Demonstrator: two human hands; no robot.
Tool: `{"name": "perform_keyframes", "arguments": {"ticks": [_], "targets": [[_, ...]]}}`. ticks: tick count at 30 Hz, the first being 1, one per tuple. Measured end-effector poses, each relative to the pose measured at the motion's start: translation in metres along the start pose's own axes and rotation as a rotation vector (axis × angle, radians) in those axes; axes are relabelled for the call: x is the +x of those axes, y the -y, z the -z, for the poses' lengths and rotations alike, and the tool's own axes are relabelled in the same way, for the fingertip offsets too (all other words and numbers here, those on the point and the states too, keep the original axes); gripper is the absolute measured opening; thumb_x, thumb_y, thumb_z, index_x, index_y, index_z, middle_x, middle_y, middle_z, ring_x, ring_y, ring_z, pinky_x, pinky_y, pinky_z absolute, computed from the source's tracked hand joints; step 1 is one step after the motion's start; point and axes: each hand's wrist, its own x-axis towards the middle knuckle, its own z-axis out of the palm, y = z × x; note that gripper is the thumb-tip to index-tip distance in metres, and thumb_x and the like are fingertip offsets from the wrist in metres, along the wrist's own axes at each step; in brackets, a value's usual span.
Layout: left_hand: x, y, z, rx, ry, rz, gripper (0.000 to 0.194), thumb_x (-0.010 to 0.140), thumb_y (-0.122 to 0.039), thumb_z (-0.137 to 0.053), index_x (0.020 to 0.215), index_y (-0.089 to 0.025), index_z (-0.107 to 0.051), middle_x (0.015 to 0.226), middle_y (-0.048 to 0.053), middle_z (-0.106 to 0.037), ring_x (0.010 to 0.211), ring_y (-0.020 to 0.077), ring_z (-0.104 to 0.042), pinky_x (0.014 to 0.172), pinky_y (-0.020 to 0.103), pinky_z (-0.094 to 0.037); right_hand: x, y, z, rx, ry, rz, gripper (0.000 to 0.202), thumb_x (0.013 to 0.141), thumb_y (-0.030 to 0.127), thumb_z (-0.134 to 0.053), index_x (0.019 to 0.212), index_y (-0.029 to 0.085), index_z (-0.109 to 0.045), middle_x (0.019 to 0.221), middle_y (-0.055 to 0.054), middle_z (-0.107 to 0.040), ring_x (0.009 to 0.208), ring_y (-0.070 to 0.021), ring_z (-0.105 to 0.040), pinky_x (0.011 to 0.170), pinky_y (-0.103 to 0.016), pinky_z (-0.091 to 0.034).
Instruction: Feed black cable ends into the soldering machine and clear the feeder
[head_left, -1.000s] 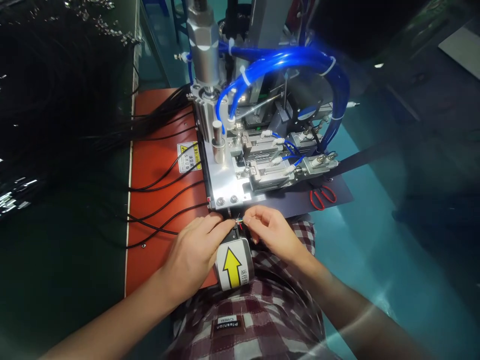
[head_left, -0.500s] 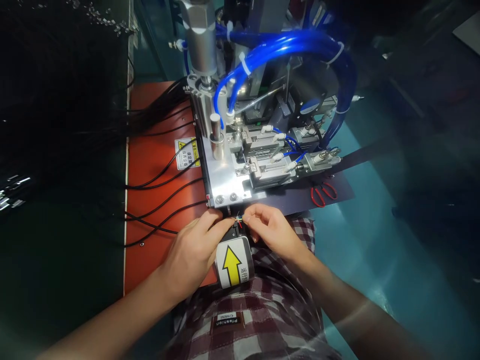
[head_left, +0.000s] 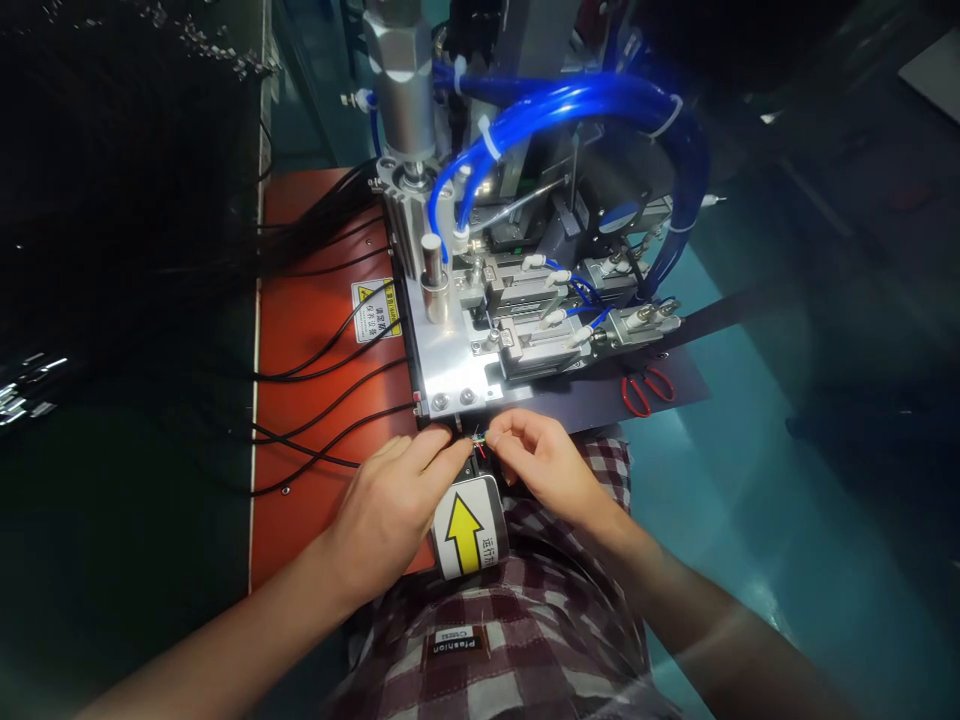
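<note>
Several thin coloured wires (head_left: pixel 480 441), one of them red, show in the small gap between my two hands. My left hand (head_left: pixel 397 500) is closed, thumb and forefinger pinched at the wires' left end, with its fingers by the machine's front edge. From the other side my right hand (head_left: pixel 541 462) pinches the wires between thumb and fingertips, the other fingers curled. Both hands hide the wire ends. Just below the fingertips is a black block with a white label (head_left: pixel 466 525) bearing a yellow arrow.
Ahead stands a machine with a metal plate (head_left: pixel 442 365), cylinders and blue air hoses (head_left: pixel 577 95). Black cables (head_left: pixel 322 362) cross the orange base plate (head_left: pixel 300 540) on the left. Red-handled scissors (head_left: pixel 646 390) lie on the dark plate at right.
Both hands hold nearly the same pose at the wires. The view has shifted very slightly; the left hand's fingers have moved a touch.
</note>
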Motion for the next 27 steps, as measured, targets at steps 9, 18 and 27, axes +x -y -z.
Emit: {"name": "perform_keyframes", "arguments": {"ticks": [9, 18, 27], "targets": [[-0.0002, 0.0018, -0.0020, 0.103, 0.002, -0.046, 0.030, 0.094, -0.011, -0.036, 0.110, -0.011, -0.062, 0.089, 0.010, -0.065, 0.063, 0.0179, -0.054, 0.057, 0.030, -0.046, -0.0030, -0.0099, 0.0002, -0.113, -0.087, 0.051, 0.023, 0.084, 0.038, -0.057, 0.073, 0.019, -0.055, 0.057, 0.005, -0.044, 0.050, -0.0096, -0.040, 0.047, -0.023, -0.033], [-0.0019, 0.0020, -0.0022, 0.055, 0.005, -0.038, 0.029, 0.094, -0.011, -0.037, 0.109, -0.011, -0.061, 0.092, 0.010, -0.066, 0.070, 0.0200, -0.058, 0.060, 0.032, -0.046, -0.0047, -0.0035, -0.0047, -0.332, -0.176, 0.251, 0.013, 0.087, 0.027, -0.054, 0.078, 0.019, -0.060, 0.067, 0.001, -0.056, 0.058, -0.0119, -0.049, 0.056, -0.025, -0.040], [-0.0035, 0.0035, -0.0017, 0.055, 0.010, -0.041, 0.028, 0.094, -0.010, -0.037, 0.111, -0.012, -0.060, 0.093, 0.010, -0.067, 0.068, 0.0196, -0.058, 0.059, 0.032, -0.045, -0.0040, -0.0110, -0.0066, -0.339, -0.159, 0.273, 0.013, 0.088, 0.024, -0.050, 0.077, 0.019, -0.055, 0.070, 0.001, -0.053, 0.062, -0.0127, -0.047, 0.058, -0.025, -0.040]]}}
